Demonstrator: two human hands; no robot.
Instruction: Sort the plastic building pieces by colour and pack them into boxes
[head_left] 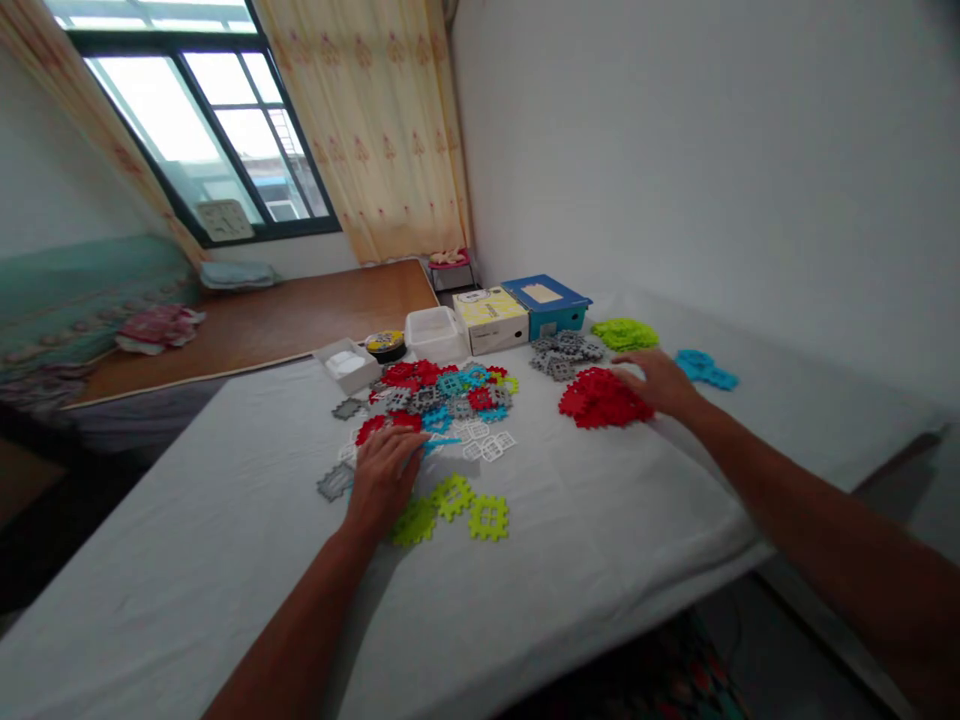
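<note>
My left hand (386,475) is at the near edge of a mixed pile of toothed plastic building tiles (431,395) in red, grey and blue. A thin blue tile (444,441), seen almost edge-on, sticks out from between its thumb and curled fingers. My right hand (660,382) is over the right side of a heap of red tiles (600,400). Its thumb and fingers are apart, with nothing visible between them. White window-frame pieces (487,445) lie right of my left hand, and lime-green tiles (488,517) lie nearer me.
Sorted heaps of grey tiles (564,350), lime tiles (624,333) and blue tiles (705,369) lie to the right. Along the back stand a blue box (547,300), a yellow-white box (491,322), a clear tub (435,333), a round tin (385,346) and a white tray (349,368).
</note>
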